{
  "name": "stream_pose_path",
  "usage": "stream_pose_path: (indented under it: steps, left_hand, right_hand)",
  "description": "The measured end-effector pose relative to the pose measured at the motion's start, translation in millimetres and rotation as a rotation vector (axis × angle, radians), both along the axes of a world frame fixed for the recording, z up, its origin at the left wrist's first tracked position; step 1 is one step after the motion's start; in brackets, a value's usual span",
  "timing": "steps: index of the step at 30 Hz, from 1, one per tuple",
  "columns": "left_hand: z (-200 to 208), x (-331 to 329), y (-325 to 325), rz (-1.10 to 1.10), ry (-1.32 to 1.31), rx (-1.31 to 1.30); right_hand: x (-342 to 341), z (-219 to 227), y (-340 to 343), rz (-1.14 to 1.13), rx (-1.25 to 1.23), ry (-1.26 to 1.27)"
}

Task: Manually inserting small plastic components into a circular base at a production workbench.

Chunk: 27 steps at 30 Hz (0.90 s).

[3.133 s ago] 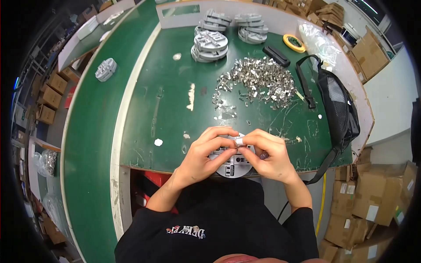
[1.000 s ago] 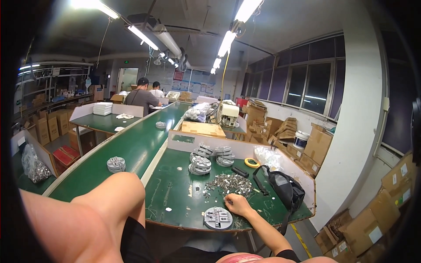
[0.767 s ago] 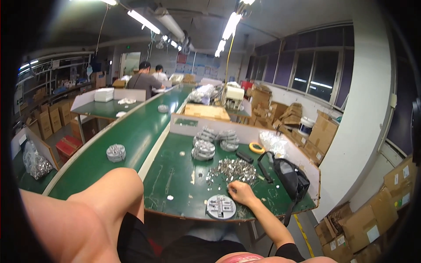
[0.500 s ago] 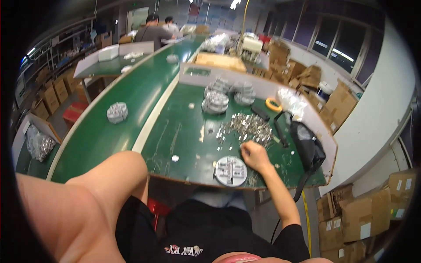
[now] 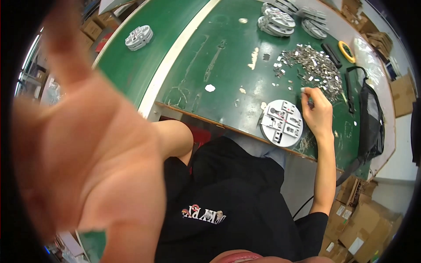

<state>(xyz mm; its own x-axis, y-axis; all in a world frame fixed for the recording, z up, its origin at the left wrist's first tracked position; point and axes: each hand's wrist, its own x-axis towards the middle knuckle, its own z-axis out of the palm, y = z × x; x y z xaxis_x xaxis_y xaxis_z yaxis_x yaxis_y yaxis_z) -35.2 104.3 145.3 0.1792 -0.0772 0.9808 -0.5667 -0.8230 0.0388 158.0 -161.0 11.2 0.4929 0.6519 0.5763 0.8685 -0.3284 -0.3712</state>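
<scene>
My left hand [image 5: 116, 158] is raised very close to the camera, its palm large and partly blurred, fingers stretched apart and holding nothing. My right hand [image 5: 317, 111] rests at the table with fingers curled into a pinch. What it holds is too small to make out. Just left of it lies a round light-grey disc [image 5: 282, 123] with raised blocks and dark slots on its face, near the table's front edge. Beyond the right hand spreads a loose pile of small metal pieces [image 5: 322, 68].
Stacks of similar grey discs [image 5: 277, 21] stand at the back of the green table [image 5: 228, 94]. A single stack [image 5: 139, 37] sits on the green conveyor [image 5: 127, 65] to the left. Yellow tape [image 5: 346, 51], a black bag [image 5: 370, 114] and cardboard boxes [image 5: 368, 223] are on the right.
The view has tilted down and turned. My left hand has come into sight, open before the camera; earlier mostly its arm showed. My right hand stays by the disc, fingers still curled.
</scene>
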Motion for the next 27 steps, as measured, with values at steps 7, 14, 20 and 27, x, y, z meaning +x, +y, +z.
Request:
stream_pose_path:
  steps: [7, 14, 20, 27]
  left_hand:
    - [-36, 3, -12, 0.220, 0.230, -0.002]
    - [-93, -15, 175, 1.434, 1.051, -0.641]
    - [-108, 5, 271, 1.764, 1.103, -0.831]
    - [-127, -10, 265, 1.545, 1.034, -0.993]
  right_hand:
    - [-10, 8, -11, 0.020, -0.011, -0.008]
    - [-29, 31, -4, 0.149, 0.008, -0.010]
    - [-24, 30, -34, 0.057, -0.029, 0.016]
    - [-28, 22, -35, 0.131, 0.156, -0.100]
